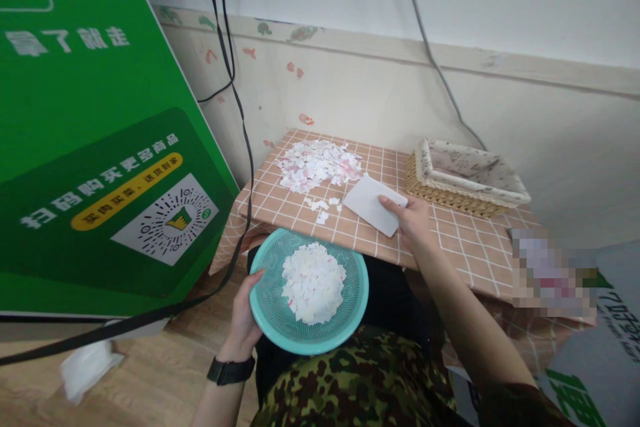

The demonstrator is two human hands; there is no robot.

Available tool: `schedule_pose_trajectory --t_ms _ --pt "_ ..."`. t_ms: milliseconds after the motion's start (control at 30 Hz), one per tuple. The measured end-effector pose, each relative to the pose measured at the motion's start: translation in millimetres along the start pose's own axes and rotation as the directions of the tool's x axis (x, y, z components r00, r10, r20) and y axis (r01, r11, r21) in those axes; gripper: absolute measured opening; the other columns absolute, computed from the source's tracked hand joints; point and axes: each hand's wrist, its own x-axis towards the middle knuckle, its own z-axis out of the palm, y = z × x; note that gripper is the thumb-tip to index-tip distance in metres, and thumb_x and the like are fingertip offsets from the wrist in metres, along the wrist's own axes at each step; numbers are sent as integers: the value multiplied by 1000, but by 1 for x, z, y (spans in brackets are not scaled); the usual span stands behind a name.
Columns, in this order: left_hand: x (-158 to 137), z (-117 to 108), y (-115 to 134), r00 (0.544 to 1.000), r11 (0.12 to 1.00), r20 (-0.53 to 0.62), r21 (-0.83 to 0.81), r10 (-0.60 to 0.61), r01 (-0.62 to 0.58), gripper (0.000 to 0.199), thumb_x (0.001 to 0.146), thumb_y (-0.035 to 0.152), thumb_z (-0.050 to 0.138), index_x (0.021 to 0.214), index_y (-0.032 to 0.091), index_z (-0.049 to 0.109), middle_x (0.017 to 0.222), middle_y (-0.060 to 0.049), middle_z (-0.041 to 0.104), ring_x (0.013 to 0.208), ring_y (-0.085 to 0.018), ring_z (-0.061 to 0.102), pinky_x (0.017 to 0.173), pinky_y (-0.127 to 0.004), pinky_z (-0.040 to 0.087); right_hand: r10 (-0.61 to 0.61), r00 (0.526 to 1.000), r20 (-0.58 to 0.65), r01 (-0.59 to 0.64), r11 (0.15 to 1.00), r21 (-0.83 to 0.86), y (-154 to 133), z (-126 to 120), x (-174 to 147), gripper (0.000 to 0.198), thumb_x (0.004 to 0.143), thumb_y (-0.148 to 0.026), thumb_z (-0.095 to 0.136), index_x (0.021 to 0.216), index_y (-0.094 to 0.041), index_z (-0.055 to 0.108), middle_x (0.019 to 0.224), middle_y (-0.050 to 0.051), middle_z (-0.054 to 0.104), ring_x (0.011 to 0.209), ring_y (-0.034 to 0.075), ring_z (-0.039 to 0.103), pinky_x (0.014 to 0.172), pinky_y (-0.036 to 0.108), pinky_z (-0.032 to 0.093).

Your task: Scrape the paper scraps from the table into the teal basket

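My left hand [249,307] grips the left rim of a turquoise plastic colander [354,293], held just below the table's front edge. A heap of small torn paper scraps [314,283] fills its middle. In my right hand [413,213] is a flat white rectangular board [370,200], thumb on top, its lower face hidden. The board is low over the table, its left edge close to a few loose scraps [323,207]. Behind these lies a larger pile of white and pinkish paper scraps [317,163] on the checked tablecloth.
A wicker basket [450,193] with a floral lining stands at the table's [470,253] back right. Black cables [245,123] hang at the left before a green printed panel [100,147]. A grey cable [430,53] runs down the wall. A white bag [90,367] lies on the floor.
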Motion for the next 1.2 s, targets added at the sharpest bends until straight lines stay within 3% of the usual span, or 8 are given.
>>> schedule_pose_trajectory --t_ms 167,367,600,833,900,967,1033,1200 --pt "2 0 2 1000 1000 5 -3 -5 5 17 69 19 63 82 11 70 75 -9 73 79 -28 68 73 -39 54 81 994 77 -78 996 -42 6 8 -8 34 59 -45 75 75 -16 67 73 5 69 57 19 60 49 29 46" --pt "1 0 4 999 1000 34 7 -6 5 17 71 20 62 83 11 70 76 -9 73 78 -27 68 72 -38 54 87 985 148 -96 994 56 -1 23 -14 32 59 -42 76 78 -17 68 76 4 70 60 18 61 55 30 48" --pt "3 0 6 999 1000 37 2 -2 2 15 72 20 62 80 11 70 74 -9 73 71 -25 68 71 -36 54 125 961 247 -124 992 -19 -3 38 -14 34 61 -43 75 81 -16 68 80 6 71 63 19 63 53 29 48" --pt "4 0 6 999 1000 37 3 -1 1 17 72 21 62 83 10 69 75 -9 74 72 -25 68 72 -36 54 178 857 484 -193 981 -20 -16 47 -32 39 65 -46 72 90 -15 68 84 9 71 67 20 64 55 29 49" --pt "3 0 5 1000 1000 27 6 -2 2 17 72 20 62 83 9 69 76 -10 74 74 -25 68 72 -36 54 129 883 450 -129 991 -29 -19 40 -24 37 65 -46 71 85 -15 68 80 8 70 64 18 62 53 28 47" --pt "3 -1 4 1000 1000 24 8 -4 4 17 72 20 62 84 10 69 76 -10 73 76 -26 68 72 -36 54 7 959 283 8 999 -51 -20 31 -7 35 63 -47 72 77 -15 68 74 4 68 59 15 59 50 25 43" --pt "2 -1 3 1000 1000 25 8 -1 1 17 72 19 62 84 10 69 76 -10 73 78 -27 68 73 -37 54 -80 986 147 99 987 -125 -19 22 13 37 63 -50 71 71 -14 66 67 3 65 55 14 55 47 24 40" --pt "4 -2 2 1000 1000 7 9 3 -3 19 72 20 63 87 10 69 78 -10 73 78 -27 68 72 -38 54 -29 970 242 92 963 -253 -16 9 34 41 63 -53 69 71 -13 66 59 2 61 48 12 49 43 24 35"
